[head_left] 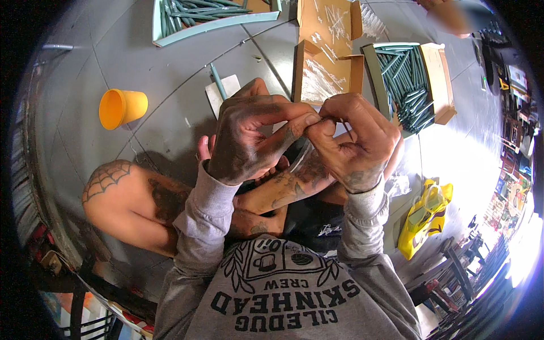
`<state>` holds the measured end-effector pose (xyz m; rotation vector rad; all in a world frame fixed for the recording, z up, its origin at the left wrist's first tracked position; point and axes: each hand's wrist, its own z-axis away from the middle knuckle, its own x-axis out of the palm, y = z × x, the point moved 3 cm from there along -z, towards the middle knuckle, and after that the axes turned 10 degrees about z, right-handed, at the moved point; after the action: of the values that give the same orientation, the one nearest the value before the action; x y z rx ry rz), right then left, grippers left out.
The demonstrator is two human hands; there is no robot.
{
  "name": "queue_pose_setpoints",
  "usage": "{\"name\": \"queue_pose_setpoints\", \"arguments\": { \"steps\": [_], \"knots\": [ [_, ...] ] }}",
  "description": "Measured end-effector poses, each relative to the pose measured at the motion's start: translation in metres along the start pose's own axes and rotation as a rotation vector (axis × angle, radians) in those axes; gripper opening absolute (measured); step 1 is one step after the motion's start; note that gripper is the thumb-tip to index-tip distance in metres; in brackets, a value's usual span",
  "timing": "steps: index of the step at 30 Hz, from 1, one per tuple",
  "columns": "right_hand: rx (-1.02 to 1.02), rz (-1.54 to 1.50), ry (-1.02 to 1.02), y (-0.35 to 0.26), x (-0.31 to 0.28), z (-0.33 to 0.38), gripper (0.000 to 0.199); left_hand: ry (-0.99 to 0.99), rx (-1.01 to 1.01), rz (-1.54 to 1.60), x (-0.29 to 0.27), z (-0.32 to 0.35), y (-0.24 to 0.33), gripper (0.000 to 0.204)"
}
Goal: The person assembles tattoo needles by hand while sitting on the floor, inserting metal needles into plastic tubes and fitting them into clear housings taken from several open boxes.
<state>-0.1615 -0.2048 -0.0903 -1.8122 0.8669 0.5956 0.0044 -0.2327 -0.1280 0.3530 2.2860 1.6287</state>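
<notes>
My left hand (249,139) and my right hand (354,141) meet fingertip to fingertip above my crossed legs. Together they pinch the top of a narrow clear plastic sleeve (302,157), which hangs down between them; the fingers hide most of it. Both hands are closed tight around that spot. Just beyond my left hand, a single teal stick (216,79) lies on a white sheet (226,90) on the grey floor.
An orange cup (122,107) lies on its side to the left. Ahead are a pale tray of teal sticks (192,25), an open cardboard box with clear sleeves (326,54) and a box full of teal sticks (411,85). A yellow bag (425,218) is at right. Another person (453,17) sits at top right.
</notes>
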Motion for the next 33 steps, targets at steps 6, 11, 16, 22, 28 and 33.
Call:
{"name": "queue_pose_setpoints", "arguments": {
  "steps": [6,11,16,22,28,33],
  "knots": [
    [0.245,-0.233,0.092,-0.005,-0.015,0.013,0.014,0.067,-0.057,0.186,0.003,0.002,0.007,0.013],
    [0.227,-0.373,0.069,-0.018,-0.033,0.028,0.018,0.145,-0.225,0.263,-0.001,-0.001,0.034,0.012],
    [0.409,-0.799,0.307,-0.05,-0.038,0.036,0.014,0.212,-0.127,0.364,-0.003,0.001,0.06,0.014],
    [0.389,-0.667,0.159,-0.071,-0.05,0.042,0.014,0.269,-0.124,0.281,-0.012,0.016,0.098,0.013],
    [0.185,-0.642,0.317,-0.091,-0.048,0.036,0.014,0.363,-0.106,0.177,-0.014,0.024,0.124,0.016],
    [0.164,-0.702,0.343,-0.101,-0.046,0.034,0.015,0.422,-0.11,0.18,-0.016,0.03,0.129,0.019]
  ]
}}
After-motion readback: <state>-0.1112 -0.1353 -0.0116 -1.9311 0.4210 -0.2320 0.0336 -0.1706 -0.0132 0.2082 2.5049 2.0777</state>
